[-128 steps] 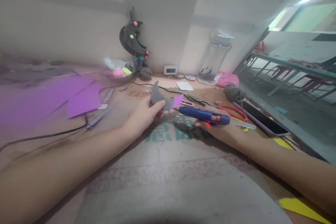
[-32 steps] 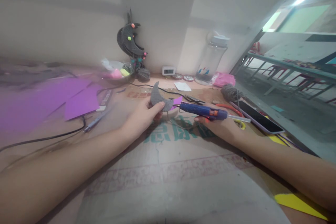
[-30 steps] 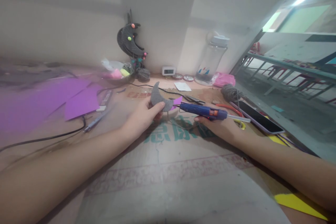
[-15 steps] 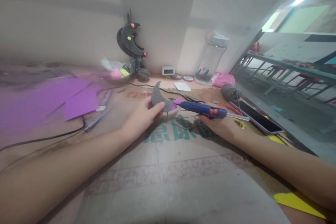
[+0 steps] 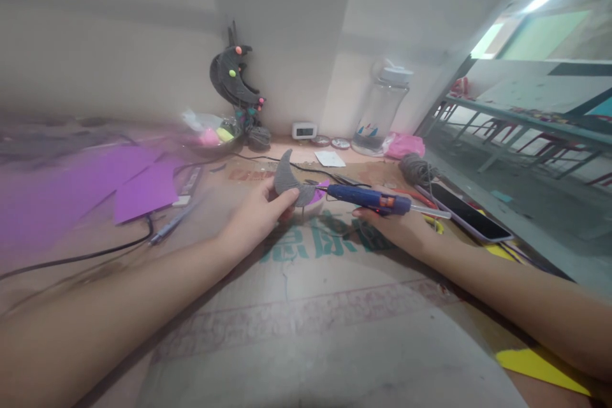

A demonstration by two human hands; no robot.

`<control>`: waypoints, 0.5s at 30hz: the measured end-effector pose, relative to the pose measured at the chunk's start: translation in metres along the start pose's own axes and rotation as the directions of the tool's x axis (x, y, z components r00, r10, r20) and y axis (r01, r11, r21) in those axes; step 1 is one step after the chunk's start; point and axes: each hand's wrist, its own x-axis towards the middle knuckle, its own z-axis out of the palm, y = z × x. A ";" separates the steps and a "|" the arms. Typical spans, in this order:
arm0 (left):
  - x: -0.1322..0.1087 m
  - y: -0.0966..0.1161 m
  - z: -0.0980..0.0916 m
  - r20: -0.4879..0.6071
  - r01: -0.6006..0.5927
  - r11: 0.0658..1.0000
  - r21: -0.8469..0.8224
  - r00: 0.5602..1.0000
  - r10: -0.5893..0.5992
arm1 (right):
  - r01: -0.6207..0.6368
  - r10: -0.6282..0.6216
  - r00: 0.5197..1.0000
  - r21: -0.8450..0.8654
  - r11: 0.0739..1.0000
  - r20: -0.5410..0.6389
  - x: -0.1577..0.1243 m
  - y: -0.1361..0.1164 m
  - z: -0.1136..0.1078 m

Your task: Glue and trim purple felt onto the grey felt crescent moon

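Between the thumb and fingers of my left hand [image 5: 268, 204] is a crescent moon wrapped in grey yarn [image 5: 285, 177], its one tip pointing up. A bit of purple paper [image 5: 319, 192] shows at its right end. My right hand [image 5: 396, 220] is closed around a blue hot glue gun [image 5: 356, 195], with a clear glue stick [image 5: 430, 211] jutting from its back. The gun's nozzle meets the right end of the moon; whether glue is coming out is too small to tell.
Purple sheets [image 5: 146, 194] and a pen [image 5: 169, 227] lie left. Along the back are a decorated dark moon [image 5: 229, 80], a small clock [image 5: 305, 131] and a water bottle [image 5: 380, 111]. Grey yarn [image 5: 415, 169], a phone [image 5: 466, 211] and yellow paper [image 5: 542, 366] are at right.
The view has shifted slightly, so the scene sits a little further left. Both hands, the moon and the glue gun keep nearly the same positions relative to each other.
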 end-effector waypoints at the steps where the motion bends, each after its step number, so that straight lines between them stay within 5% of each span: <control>1: 0.000 0.000 0.000 0.004 0.001 1.000 0.003 1.000 -0.001 | -0.005 0.005 1.000 -0.002 1.000 0.006 0.000 0.000 0.000; 7: -0.002 0.001 -0.001 0.039 0.000 1.000 0.024 0.999 -0.001 | -0.022 0.023 0.999 0.033 0.999 -0.023 0.010 -0.003 -0.005; 15: 0.000 0.000 0.000 0.020 0.039 0.999 0.014 0.999 -0.040 | -0.139 0.156 0.987 0.283 0.949 -0.038 0.038 0.003 -0.035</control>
